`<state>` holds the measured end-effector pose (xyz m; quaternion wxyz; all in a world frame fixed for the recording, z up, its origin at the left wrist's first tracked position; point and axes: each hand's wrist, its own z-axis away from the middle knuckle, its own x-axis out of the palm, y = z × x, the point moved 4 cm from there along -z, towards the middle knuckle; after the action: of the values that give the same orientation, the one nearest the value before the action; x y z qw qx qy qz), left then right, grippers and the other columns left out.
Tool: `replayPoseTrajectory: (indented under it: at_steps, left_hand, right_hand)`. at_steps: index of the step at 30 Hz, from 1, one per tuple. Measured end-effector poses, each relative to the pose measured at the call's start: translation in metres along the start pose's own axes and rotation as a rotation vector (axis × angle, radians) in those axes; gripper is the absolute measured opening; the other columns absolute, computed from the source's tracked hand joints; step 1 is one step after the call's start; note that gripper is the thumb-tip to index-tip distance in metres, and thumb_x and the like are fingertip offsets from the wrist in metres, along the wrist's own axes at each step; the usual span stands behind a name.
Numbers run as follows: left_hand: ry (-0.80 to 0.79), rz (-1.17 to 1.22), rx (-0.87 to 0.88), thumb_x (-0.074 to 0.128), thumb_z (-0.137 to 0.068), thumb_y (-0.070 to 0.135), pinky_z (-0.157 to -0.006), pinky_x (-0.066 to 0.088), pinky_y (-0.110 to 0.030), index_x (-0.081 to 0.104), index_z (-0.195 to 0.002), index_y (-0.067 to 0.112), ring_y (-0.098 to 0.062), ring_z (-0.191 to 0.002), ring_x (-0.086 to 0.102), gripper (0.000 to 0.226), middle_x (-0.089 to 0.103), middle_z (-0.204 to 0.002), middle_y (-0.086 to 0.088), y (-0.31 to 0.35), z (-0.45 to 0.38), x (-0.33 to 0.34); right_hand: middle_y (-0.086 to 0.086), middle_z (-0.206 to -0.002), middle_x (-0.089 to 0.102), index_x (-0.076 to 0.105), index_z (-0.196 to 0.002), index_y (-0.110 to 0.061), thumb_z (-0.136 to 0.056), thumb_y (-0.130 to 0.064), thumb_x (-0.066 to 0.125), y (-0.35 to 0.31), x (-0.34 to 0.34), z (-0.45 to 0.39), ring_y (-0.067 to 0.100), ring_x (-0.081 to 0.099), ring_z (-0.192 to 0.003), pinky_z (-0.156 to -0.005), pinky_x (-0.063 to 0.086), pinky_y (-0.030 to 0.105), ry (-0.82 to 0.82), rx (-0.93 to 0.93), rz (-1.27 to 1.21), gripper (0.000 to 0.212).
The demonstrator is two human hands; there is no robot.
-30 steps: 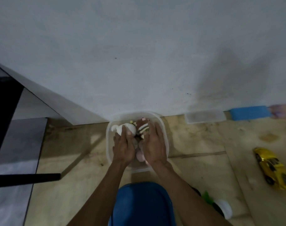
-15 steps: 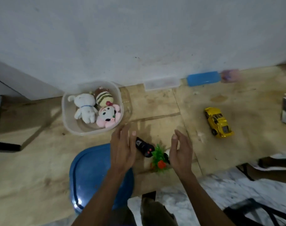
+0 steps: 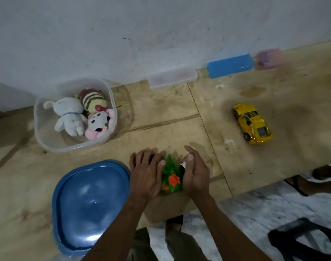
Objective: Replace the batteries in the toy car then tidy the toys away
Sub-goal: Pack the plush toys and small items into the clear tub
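Both hands flank the green plant toy [image 3: 171,176] — L hand [image 3: 145,178] fingers curled, grip unclear; R hand [image 3: 195,176] open, touching — tabletop [image 3: 179,129].

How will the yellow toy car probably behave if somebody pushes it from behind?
The yellow toy car would probably roll forward, since it stands on its wheels on the flat wooden table. Its glossy shell looks rigid, so it likely keeps its shape. It seems light for its size.

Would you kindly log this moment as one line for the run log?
phase: tidying | left hand, right hand: open, flanking green plant toy | clear tub: three plush toys | yellow toy car: still out
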<state>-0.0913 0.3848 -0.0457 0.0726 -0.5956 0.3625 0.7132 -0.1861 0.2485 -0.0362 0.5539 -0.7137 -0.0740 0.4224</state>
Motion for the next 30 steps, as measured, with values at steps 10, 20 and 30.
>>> replayPoseTrajectory:
  at_steps: [10,20,30]
  left_hand:
    - [0.157,0.051,-0.150,0.022,-0.103,0.034,-0.089,0.036,-0.044,0.066,-0.085,0.019,-0.022,-0.093,0.052,0.050,0.064,-0.090,0.004,0.009,-0.009,-0.014]
    - [0.577,0.266,-0.463,0.016,-0.103,0.039,-0.084,0.039,-0.043,0.072,-0.096,0.012,-0.029,-0.099,0.052,0.063,0.068,-0.099,-0.005,-0.079,-0.016,-0.164]
    - [0.458,0.274,-0.596,0.007,-0.100,0.045,-0.087,0.039,-0.045,0.068,-0.096,0.011,-0.033,-0.102,0.055,0.071,0.067,-0.100,-0.009,-0.172,-0.071,-0.200]
  right_hand:
    - [-0.006,-0.078,0.066,0.062,-0.124,-0.014,-0.103,-0.041,0.028,-0.009,-0.018,-0.024,0.006,0.065,-0.073,-0.063,0.050,0.022,0.142,0.050,-0.098,0.049]
    - [-0.009,-0.079,0.066,0.068,-0.115,-0.018,-0.103,-0.042,0.029,-0.143,0.049,-0.068,0.001,0.062,-0.075,-0.066,0.047,0.020,0.133,-0.053,-0.186,0.047]
    - [0.004,-0.120,0.070,0.059,-0.132,-0.024,-0.103,-0.045,0.023,-0.221,0.202,-0.104,0.025,0.063,-0.108,-0.082,0.055,0.038,-0.256,-0.440,0.261,0.051]
